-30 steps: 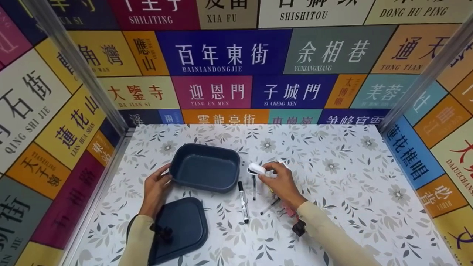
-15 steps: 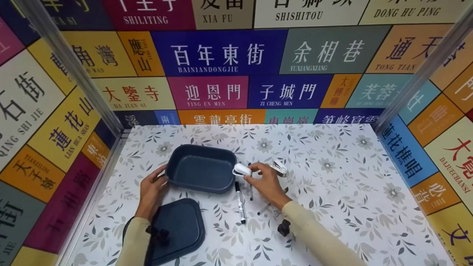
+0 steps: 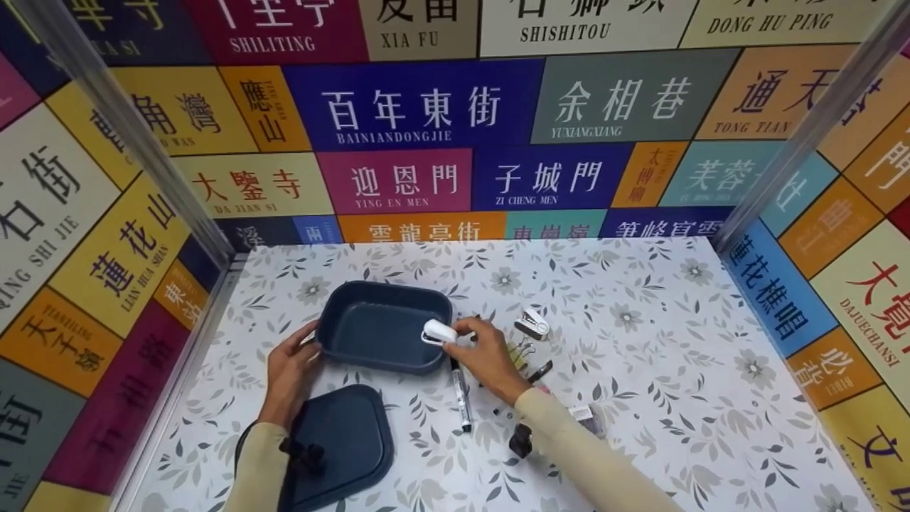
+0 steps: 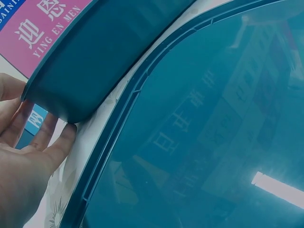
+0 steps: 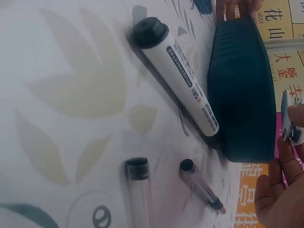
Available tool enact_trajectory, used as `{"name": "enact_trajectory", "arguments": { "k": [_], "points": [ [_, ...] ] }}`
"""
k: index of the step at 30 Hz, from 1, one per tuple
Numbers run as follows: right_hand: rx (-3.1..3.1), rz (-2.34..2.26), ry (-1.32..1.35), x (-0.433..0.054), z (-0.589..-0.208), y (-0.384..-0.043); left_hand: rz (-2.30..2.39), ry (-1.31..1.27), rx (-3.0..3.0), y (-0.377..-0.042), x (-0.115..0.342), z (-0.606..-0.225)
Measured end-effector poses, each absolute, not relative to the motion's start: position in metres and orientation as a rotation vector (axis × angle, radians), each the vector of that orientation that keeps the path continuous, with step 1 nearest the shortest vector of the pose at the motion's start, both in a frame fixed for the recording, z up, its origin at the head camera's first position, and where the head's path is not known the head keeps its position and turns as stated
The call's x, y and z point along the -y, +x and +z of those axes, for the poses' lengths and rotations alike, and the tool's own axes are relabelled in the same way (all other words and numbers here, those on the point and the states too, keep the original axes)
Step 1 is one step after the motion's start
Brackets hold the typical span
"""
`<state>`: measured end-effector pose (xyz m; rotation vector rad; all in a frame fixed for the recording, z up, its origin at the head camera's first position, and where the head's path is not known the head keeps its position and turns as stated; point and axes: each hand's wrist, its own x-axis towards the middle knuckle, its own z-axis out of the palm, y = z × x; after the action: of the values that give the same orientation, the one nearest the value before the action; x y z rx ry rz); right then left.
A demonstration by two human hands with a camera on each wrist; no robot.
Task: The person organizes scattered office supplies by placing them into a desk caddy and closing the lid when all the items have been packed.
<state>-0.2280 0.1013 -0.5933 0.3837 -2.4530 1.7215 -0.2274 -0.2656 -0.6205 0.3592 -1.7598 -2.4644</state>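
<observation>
My right hand pinches a small white stapler between thumb and fingers, over the right end of a dark blue rectangular box without its lid. In the right wrist view the stapler shows beyond the box's rim. My left hand holds the left end of the box from outside. In the left wrist view this hand has one fingertip at the rim and another at the lower corner of the box. The matching lid lies flat beside my left wrist.
A white marker with black ends lies in front of the box's right end. Another small white and metal item sits to the right. Pens and small stationery lie around my right forearm. Printed walls stand behind the floral tabletop.
My right hand has carried the stapler leftward, from beside the box to over its right end. My left hand stays at the box, and the view has shifted slightly.
</observation>
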Motion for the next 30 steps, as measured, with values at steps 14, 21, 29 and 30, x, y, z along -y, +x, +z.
{"name": "enact_trajectory", "arguments": {
  "k": [14, 21, 29, 30],
  "points": [
    [2.508, 1.606, 0.407, -0.088, -0.598, -0.227, -2.451, 0.365, 1.792, -0.226, 0.265, -0.621],
    [2.479, 1.591, 0.449, -0.082, -0.599, -0.228, -2.435, 0.356, 1.797, -0.227, 0.266, -0.622],
    [2.492, 1.520, 0.519, -0.079, -0.598, -0.229, -2.415, 0.345, 1.806, -0.228, 0.265, -0.622],
    [2.496, 1.516, 0.525, -0.079, -0.598, -0.229, -2.416, 0.344, 1.804, -0.228, 0.265, -0.622]
  ]
}}
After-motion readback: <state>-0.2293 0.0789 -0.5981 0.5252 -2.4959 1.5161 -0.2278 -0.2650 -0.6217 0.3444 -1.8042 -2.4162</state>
